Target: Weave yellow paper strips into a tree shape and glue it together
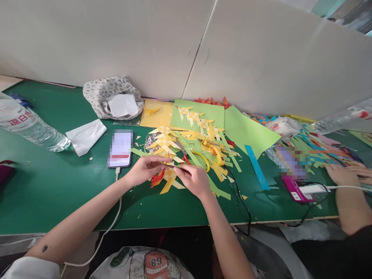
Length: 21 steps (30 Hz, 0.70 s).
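Note:
My left hand (pixel 145 169) and my right hand (pixel 194 179) meet over a woven yellow-and-white paper piece (pixel 170 176) lying on the green table (pixel 58 186). Both pinch a thin dark strand that runs between them; a red tassel (pixel 157 179) hangs from it under the left fingers. Just behind the hands lie more woven yellow pieces (pixel 164 141), green paper strips (pixel 194 157), scissors with a yellow handle (pixel 200 159) and a yellow glue gun (pixel 216 151).
A phone (pixel 120 149) on a white cable lies left of my hands. Further left are a white paper bag (pixel 85 135) and a water bottle (pixel 31 126). A cloth pouch (pixel 112 97) sits by the partition. Another person's hands (pixel 344 174) work at the right among coloured strips.

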Each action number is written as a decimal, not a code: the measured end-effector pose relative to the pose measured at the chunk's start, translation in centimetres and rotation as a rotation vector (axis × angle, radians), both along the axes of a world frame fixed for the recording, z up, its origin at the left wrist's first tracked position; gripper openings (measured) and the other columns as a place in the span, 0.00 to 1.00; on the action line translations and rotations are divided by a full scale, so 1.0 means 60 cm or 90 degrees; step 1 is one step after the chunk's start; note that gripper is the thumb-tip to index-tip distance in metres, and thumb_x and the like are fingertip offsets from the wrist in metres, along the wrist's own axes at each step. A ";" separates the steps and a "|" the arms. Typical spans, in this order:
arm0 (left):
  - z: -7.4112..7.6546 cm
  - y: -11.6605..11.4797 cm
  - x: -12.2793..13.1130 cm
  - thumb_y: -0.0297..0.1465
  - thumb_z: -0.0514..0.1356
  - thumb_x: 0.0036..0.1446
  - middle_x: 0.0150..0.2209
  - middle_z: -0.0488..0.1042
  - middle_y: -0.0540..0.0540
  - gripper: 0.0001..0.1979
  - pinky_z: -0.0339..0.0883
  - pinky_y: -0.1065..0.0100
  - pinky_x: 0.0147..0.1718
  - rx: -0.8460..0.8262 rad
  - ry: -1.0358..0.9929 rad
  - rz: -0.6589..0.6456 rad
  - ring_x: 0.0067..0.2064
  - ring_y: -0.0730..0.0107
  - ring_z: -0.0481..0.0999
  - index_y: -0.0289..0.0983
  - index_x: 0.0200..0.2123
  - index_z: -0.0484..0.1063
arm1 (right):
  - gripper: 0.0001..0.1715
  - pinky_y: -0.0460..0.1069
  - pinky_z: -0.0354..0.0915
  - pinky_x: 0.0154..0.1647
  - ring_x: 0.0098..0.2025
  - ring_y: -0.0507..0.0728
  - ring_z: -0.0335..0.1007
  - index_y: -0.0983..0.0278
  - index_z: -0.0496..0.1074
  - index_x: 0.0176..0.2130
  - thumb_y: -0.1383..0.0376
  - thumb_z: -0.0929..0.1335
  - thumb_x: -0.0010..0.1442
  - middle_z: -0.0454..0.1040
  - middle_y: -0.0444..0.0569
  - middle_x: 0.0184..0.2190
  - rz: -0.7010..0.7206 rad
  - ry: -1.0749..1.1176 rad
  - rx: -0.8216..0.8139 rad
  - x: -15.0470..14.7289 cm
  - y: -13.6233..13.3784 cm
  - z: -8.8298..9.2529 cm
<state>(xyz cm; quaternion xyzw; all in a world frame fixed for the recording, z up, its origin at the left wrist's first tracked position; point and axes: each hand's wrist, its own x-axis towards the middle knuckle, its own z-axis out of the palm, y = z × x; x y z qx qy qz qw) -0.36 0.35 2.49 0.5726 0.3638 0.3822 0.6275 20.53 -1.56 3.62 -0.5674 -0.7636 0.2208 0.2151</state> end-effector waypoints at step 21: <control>-0.019 0.003 0.003 0.28 0.58 0.53 0.40 0.78 0.44 0.11 0.73 0.66 0.42 0.095 0.124 0.024 0.40 0.67 0.77 0.39 0.39 0.78 | 0.25 0.46 0.43 0.21 0.18 0.49 0.58 0.63 0.68 0.22 0.50 0.60 0.60 0.67 0.45 0.16 -0.042 -0.133 0.134 -0.009 0.007 -0.036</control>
